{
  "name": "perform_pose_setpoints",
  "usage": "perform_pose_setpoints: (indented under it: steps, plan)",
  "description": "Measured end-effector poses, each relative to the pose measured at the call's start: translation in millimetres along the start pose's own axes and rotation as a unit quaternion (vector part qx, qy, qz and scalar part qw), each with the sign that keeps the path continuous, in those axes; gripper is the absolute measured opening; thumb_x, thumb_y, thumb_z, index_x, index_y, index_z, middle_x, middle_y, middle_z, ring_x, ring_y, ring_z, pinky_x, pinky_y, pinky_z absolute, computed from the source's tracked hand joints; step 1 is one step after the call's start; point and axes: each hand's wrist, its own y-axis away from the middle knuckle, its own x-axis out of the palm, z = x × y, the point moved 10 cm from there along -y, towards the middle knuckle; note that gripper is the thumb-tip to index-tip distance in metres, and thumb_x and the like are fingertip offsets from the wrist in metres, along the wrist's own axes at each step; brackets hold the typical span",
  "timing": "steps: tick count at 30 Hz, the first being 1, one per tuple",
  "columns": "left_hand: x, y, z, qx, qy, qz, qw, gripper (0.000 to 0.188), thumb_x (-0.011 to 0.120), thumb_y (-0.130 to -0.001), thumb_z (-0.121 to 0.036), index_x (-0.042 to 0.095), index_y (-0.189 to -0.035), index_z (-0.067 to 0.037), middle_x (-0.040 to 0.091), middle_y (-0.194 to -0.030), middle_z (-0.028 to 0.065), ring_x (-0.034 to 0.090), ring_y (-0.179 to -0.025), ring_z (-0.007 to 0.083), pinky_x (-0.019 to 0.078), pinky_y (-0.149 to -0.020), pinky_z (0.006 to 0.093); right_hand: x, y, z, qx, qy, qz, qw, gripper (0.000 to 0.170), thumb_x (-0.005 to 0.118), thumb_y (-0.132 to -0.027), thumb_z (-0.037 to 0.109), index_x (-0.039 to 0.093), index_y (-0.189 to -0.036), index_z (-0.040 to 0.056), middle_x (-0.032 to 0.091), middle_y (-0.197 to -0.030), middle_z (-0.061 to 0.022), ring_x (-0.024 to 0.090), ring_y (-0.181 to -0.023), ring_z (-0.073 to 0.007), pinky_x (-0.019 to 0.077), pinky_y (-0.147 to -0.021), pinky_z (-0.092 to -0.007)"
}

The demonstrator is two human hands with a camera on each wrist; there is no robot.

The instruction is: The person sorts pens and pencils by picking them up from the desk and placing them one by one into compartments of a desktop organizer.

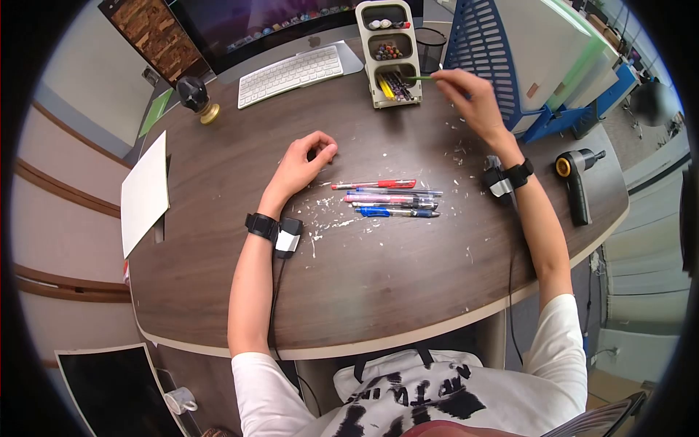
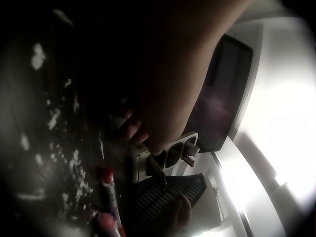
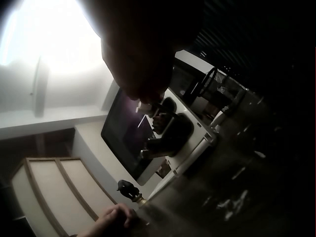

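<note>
My right hand pinches a thin green pencil-like item at the lowest compartment of a light organizer, which holds yellow and dark sticks. Higher compartments hold colourful-tipped items and small white and red things. My left hand rests on the desk with loosely curled fingers, holding nothing visible. Just right of it lie several pens side by side, among them a red pen, a pink pen and a blue pen. The right wrist view is too dark to show the pinched item clearly.
White scraps lie scattered around the pens. Behind are a keyboard, a monitor and a black mesh cup. A blue file rack and a black handheld device stand to the right, a white board and a dark figurine to the left.
</note>
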Motion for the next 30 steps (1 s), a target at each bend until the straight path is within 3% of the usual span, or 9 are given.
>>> perform_pose_setpoints:
  steps: [1,8,10,17,20,21,24,27,30]
  plan:
    - [3.5,-0.4,3.1,-0.013,-0.007,0.017,1.000,0.021,0.060,-0.098,-0.021,0.063,-0.101,-0.001,0.064,-0.088,0.0025,0.058,-0.081,0.0103,0.0469,-0.078,0.0262,7.6,1.8,-1.3,0.003,0.005,0.020,1.000,0.020,0.064,-0.095,0.009,0.069,-0.113,0.0031,0.069,-0.092,-0.0071,0.064,-0.075,-0.0148,0.0518,-0.070,-0.0274]
    - [6.2,-0.1,2.8,-0.013,-0.005,0.026,1.000,0.018,0.062,-0.095,-0.019,0.064,-0.101,-0.002,0.065,-0.088,0.0016,0.058,-0.082,0.0099,0.0461,-0.078,0.0268,44.7,11.9,-27.9,0.088,-0.090,0.070,0.990,0.036,0.064,-0.095,0.009,0.059,-0.131,0.0054,0.070,-0.108,-0.0095,0.068,-0.086,-0.0154,0.0543,-0.081,-0.0299]
    - [-0.3,0.2,-9.0,0.043,-0.017,-0.019,0.999,0.020,0.066,-0.091,-0.022,0.066,-0.094,-0.002,0.060,-0.073,0.0015,0.048,-0.067,0.0097,0.0416,-0.063,0.0282,52.1,15.5,-32.0,0.128,-0.151,0.090,0.976,0.044,0.060,-0.096,0.006,0.051,-0.138,0.0033,0.069,-0.118,-0.0118,0.069,-0.097,-0.0168,0.0545,-0.086,-0.0307]
    - [-0.3,2.0,-13.7,0.050,-0.028,-0.015,0.998,0.020,0.069,-0.087,-0.023,0.068,-0.093,-0.004,0.062,-0.076,0.0015,0.050,-0.070,0.0121,0.0433,-0.067,0.0295,53.8,22.2,-62.5,0.152,-0.198,0.017,0.968,0.029,0.064,-0.093,0.010,0.058,-0.119,-0.0022,0.068,-0.097,-0.0074,0.064,-0.079,-0.0111,0.0513,-0.075,-0.0251]
    - [0.4,2.6,-20.1,0.069,-0.094,-0.003,0.993,0.020,0.071,-0.085,-0.025,0.070,-0.091,-0.006,0.063,-0.079,0.0017,0.051,-0.074,0.0148,0.0434,-0.076,0.0311,71.4,27.3,-53.9,0.175,-0.194,0.172,0.950,0.019,0.067,-0.092,0.018,0.065,-0.099,0.0002,0.063,-0.079,-0.0005,0.055,-0.073,-0.0074,0.0437,-0.067,-0.0213]
    - [3.1,2.3,-22.8,0.083,-0.098,0.014,0.992,0.020,0.071,-0.084,-0.027,0.071,-0.091,-0.008,0.064,-0.080,0.0018,0.051,-0.075,0.0157,0.0426,-0.079,0.0317,69.7,28.1,-47.4,0.175,-0.194,0.173,0.949,0.019,0.067,-0.092,0.018,0.065,-0.099,0.0002,0.063,-0.079,-0.0005,0.055,-0.073,-0.0074,0.0437,-0.067,-0.0213]
    - [5.5,5.0,-28.7,0.096,-0.106,0.028,0.989,0.021,0.072,-0.083,-0.029,0.072,-0.090,-0.009,0.065,-0.081,0.0018,0.051,-0.077,0.0164,0.0412,-0.084,0.0321,96.7,46.4,2.9,0.099,-0.142,0.369,0.913,0.021,0.070,-0.089,0.024,0.067,-0.090,0.0024,0.057,-0.076,0.0011,0.051,-0.071,-0.0086,0.0425,-0.065,-0.0262]
    - [4.8,5.5,-29.8,0.082,-0.101,0.019,0.991,0.021,0.073,-0.083,-0.030,0.072,-0.090,-0.010,0.065,-0.081,0.0013,0.051,-0.077,0.0163,0.0410,-0.085,0.0320,108.1,54.3,31.4,0.084,-0.096,0.450,0.884,0.025,0.073,-0.087,0.026,0.067,-0.089,0.0021,0.057,-0.074,-0.0015,0.051,-0.068,-0.0115,0.0418,-0.064,-0.0278]
    - [4.2,4.7,-27.3,0.066,-0.096,0.012,0.993,0.022,0.073,-0.082,-0.030,0.073,-0.090,-0.009,0.065,-0.081,0.0011,0.052,-0.078,0.0165,0.0413,-0.085,0.0323,116.7,58.7,49.2,0.022,-0.092,0.448,0.889,0.027,0.074,-0.085,0.028,0.065,-0.090,0.0026,0.058,-0.078,-0.0057,0.054,-0.072,-0.0174,0.0434,-0.065,-0.0320]
